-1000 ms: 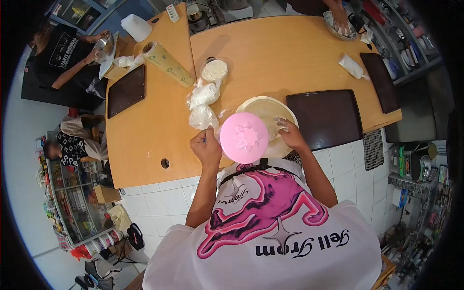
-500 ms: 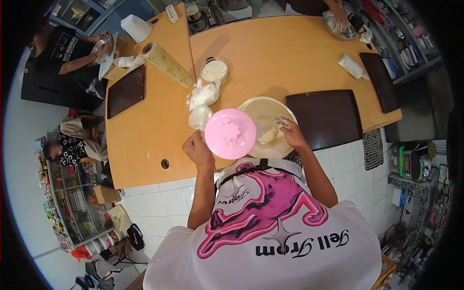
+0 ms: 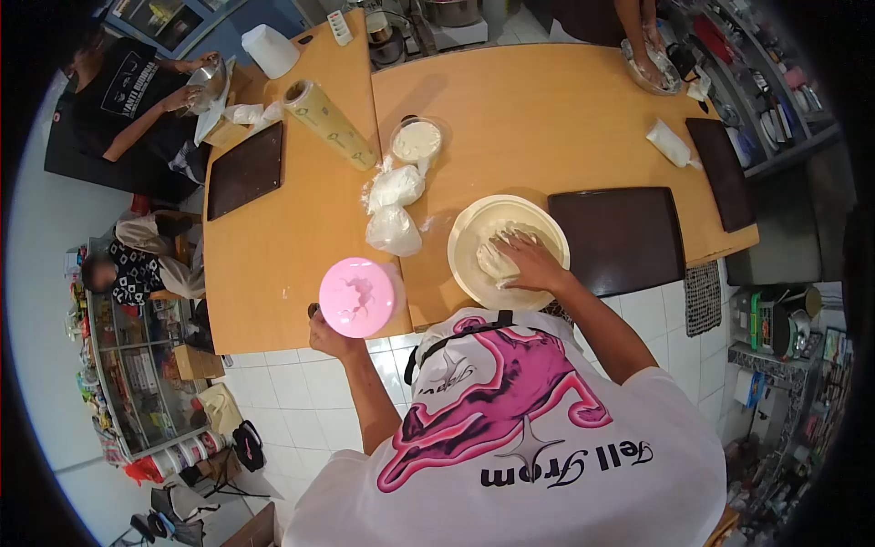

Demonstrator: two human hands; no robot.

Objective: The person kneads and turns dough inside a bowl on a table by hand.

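Note:
My left hand [image 3: 334,335] is closed at the side of a round pink-topped plastic jug [image 3: 356,297], holding it over the near table edge, left of the bowl. The grip itself is partly hidden. A cream mixing bowl [image 3: 462,219] stands near the table edge in front of me. Inside it my right hand [image 3: 530,262] grips a pale lump of dough [image 3: 492,260], fingers over the top and thumb at the near side. Bits of dough stick to the fingers.
Beyond the bowl are bags of white powder [image 3: 397,187], a tub of powder [image 3: 417,141] and a film roll [image 3: 330,125]. Dark trays [image 3: 616,239] lie on the table. Two people [image 3: 128,96] work at bowls, far left and far right; another person [image 3: 137,269] sits at left.
My left hand has carried the pink-topped jug left, away from the bowl. My right hand, raised at the bowl's right side before, has come down onto the dough.

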